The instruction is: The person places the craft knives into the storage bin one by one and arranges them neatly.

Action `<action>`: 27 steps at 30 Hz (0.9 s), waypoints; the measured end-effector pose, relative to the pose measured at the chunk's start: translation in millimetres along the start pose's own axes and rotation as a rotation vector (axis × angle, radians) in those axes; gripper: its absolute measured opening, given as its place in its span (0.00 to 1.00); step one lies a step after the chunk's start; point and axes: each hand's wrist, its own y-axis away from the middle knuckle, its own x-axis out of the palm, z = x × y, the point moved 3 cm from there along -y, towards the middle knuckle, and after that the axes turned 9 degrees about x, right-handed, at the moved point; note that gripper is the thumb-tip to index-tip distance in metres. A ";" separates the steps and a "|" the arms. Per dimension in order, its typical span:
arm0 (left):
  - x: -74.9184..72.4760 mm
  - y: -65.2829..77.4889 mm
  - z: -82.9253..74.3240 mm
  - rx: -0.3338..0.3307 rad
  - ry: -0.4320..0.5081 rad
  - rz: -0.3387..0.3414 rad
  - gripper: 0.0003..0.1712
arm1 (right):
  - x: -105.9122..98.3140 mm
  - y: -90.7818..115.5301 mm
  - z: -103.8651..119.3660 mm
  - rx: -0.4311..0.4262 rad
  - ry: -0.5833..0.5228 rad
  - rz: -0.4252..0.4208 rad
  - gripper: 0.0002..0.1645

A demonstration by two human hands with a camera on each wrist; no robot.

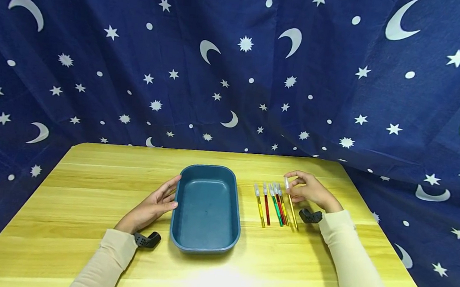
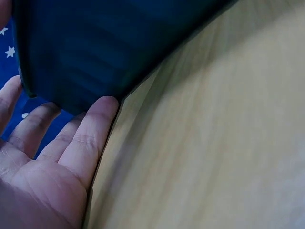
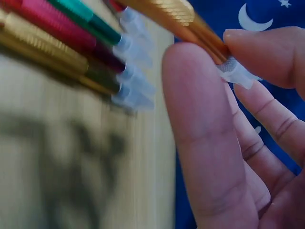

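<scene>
My right hand [image 1: 311,190] pinches a gold craft knife [image 1: 292,210] between thumb and finger near its translucent cap. In the right wrist view, the knife's textured gold barrel [image 3: 176,12] slants up and left from the fingertips. Just left of it, several more capped craft knives lie side by side on the table, among them a green one [image 1: 275,207], a red one [image 1: 267,207] and a gold one [image 1: 260,208]. My left hand [image 1: 152,205] rests against the left side of a dark blue tray [image 1: 202,250], its fairly straight fingers touching the outer wall [image 2: 71,57].
The light wood table [image 1: 92,194] carries the tray near its middle and the knives to the right. Behind it and at both sides hangs a navy cloth [image 1: 236,87] with white moons and stars. A black wrist device [image 1: 310,216] sits on each arm.
</scene>
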 end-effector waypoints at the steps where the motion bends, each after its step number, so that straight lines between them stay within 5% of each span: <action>1: -0.1 0.1 -0.2 -0.004 -0.001 -0.003 0.50 | 1.9 0.7 1.2 -0.011 -0.003 -0.001 0.33; 27: 0.7 -1.3 -1.5 -0.015 0.010 -0.013 0.50 | 61.9 6.4 43.2 -0.137 -0.115 0.032 0.31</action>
